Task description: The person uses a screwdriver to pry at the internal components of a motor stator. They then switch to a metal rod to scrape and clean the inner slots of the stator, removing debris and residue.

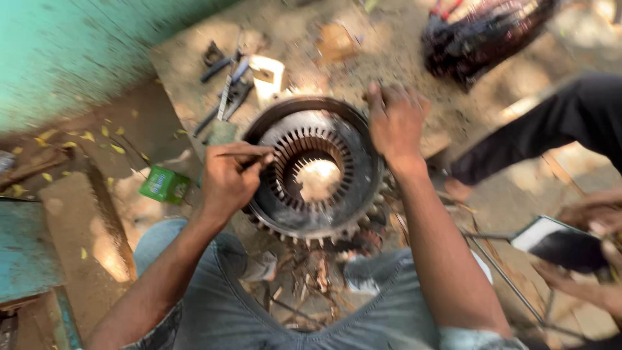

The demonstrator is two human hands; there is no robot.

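Left hand (228,178) pinched a thin metal rod (249,154) against the slotted ring-shaped motor core (311,168) at frame center, right hand (395,123) clamped its upper right rim; pliers (223,97) lay upper left.

Open-air repair workshop, on bare dirt: a slotted motor stator (314,172) sits on the ground, hand tools (223,87) lie scattered in the dust, a coil bundle (483,32) beyond, a teal wall (71,45) alongside.

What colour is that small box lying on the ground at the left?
Green, the small box shows best in the head view.
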